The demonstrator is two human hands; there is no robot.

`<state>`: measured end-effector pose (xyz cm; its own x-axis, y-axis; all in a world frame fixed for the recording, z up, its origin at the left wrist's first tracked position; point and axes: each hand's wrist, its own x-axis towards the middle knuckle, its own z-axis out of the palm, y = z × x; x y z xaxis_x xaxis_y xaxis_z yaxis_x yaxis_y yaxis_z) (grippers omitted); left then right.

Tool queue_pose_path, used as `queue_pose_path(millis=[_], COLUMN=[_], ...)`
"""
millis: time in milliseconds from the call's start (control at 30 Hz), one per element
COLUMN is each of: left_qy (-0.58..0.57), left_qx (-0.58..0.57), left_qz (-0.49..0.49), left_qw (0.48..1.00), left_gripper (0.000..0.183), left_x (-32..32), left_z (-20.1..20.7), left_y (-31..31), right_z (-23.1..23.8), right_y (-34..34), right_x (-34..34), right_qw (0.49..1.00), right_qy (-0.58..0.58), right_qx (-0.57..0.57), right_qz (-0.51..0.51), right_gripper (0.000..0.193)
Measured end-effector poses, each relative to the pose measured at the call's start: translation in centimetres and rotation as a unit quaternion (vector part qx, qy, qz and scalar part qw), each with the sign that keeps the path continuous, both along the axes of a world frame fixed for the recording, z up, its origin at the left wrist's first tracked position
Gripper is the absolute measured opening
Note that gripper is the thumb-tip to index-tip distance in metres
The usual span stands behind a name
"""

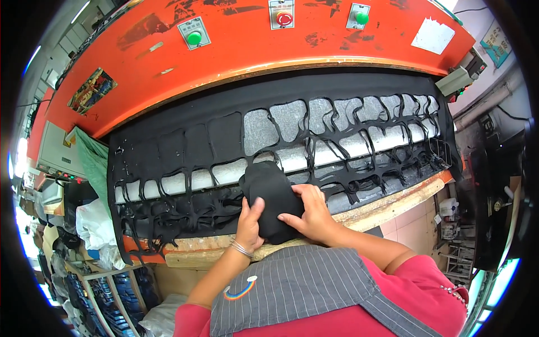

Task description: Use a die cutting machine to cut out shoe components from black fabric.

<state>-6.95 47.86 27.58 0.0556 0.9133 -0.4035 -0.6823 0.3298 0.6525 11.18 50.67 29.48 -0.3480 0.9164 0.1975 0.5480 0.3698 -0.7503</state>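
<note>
Between my two hands is a stack of black cut pieces (273, 196), rounded at the top and layered at its left edge. My left hand (251, 226) closes on the stack's lower left side, thumb on its face. Against the right side, my right hand (314, 210) grips with the thumb laid across the front and fingers curled at the edge. Beyond the stack spreads a black sheet (269, 84) with rows of cut-out openings and thin, tangled strips. Pale board shows through many openings; at the left, black pieces (196, 140) still fill their outlines.
An orange machine beam (236, 39) spans the far side, carrying a red button (284, 19) and two green buttons (194, 38). A worn wooden edge (387, 216) runs along the front. White plastic bags (96, 227) and a rack (106, 292) stand at left.
</note>
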Motion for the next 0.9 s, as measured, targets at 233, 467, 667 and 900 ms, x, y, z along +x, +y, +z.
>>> queue_pose_path(millis=[233, 467, 667, 900], left_qy=[-0.13, -0.042, -0.037, 0.106], left_qx=[0.034, -0.069, -0.029, 0.055], left_qz=[0.003, 0.002, -0.008, -0.043], left_qw=[0.991, 0.997, 0.999, 0.992], left_gripper=[0.053, 0.043, 0.051, 0.047], left_x=[-0.6, -1.7, -1.9, -1.9], left_z=[0.0, -1.3, -2.2, -4.1], left_y=[0.5, 2.3, 3.3, -1.1], right_z=[0.1, -0.2, 0.9, -3.7], right_y=[1.8, 7.0, 9.3, 4.0], right_x=[1.2, 3.2, 1.6, 3.2], right_qw=[0.947, 0.84, 0.878, 0.96], right_qy=[0.181, 0.206, 0.148, 0.106], right_qx=[-0.253, -0.46, -0.394, -0.209], right_qz=[0.085, 0.2, 0.227, 0.153], right_gripper=[0.036, 0.042, 0.036, 0.037])
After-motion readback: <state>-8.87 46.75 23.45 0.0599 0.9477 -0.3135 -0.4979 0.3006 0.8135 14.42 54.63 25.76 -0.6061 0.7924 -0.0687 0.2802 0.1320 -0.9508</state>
